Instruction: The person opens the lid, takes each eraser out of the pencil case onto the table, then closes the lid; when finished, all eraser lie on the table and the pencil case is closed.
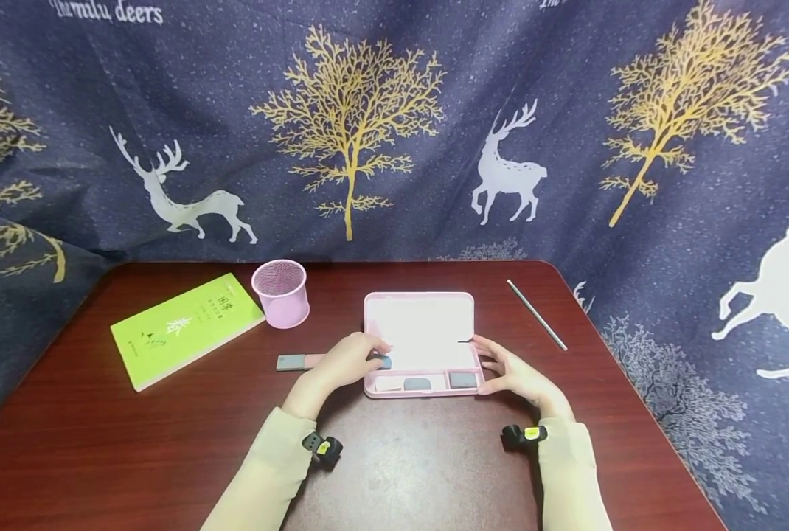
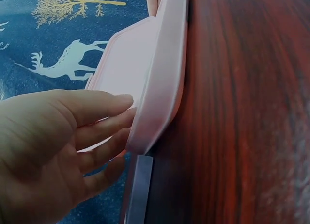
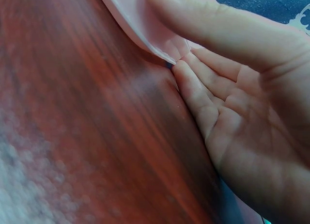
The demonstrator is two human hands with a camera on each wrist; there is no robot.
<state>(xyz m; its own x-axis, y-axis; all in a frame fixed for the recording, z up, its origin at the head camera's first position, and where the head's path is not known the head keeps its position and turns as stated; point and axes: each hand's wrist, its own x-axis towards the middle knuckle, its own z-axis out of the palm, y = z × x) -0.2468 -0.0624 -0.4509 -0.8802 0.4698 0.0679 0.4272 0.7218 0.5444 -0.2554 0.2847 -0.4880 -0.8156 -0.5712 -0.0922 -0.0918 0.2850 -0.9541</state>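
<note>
An open pink case (image 1: 419, 394) lies on the table, its lid raised at the back. My left hand (image 1: 344, 360) reaches over the left end, fingers slightly bent; in the left wrist view, the hand (image 2: 63, 141) has its fingertips at the case wall (image 2: 162, 83). A blue piece (image 1: 384, 362) shows beside these fingertips; whether they touch it I cannot tell. My right hand (image 1: 517, 372) grips the right end, and in the right wrist view the hand (image 3: 242, 93) has its thumb above the pink edge (image 3: 138, 27) and fingertips below. Grey blocks (image 1: 463, 380) (image 1: 417, 384) lie in the front compartments.
Left of the case lies a strip of grey and pink pieces (image 1: 291, 362), partly behind my left hand. A pink mesh cup (image 1: 285, 302) and a green book (image 1: 185, 328) stand and lie farther left. A thin pencil (image 1: 537, 315) lies at the right.
</note>
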